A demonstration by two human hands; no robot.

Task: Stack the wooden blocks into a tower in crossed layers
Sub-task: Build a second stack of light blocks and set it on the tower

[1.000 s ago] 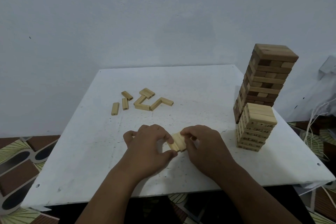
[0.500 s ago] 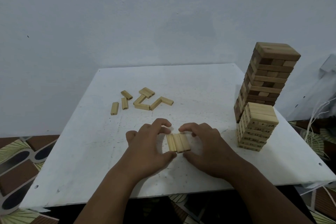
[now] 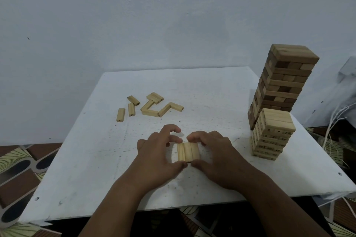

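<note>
Between both hands' fingers [image 3: 174, 138] on the table [image 3: 212, 90], three blocks [image 3: 187, 151] lie side by side, apparently pinched square: first layer. Next, crosswise blocks from the loose blocks [image 3: 148, 107] beyond the fingers.

Not much to report on the body tbh. Two bare forearms come in from the bottom of the frame, left hand [image 3: 159, 152] and right hand [image 3: 215, 155] w/ short nails, no sleeves showing, fingers plain afaict.
</note>
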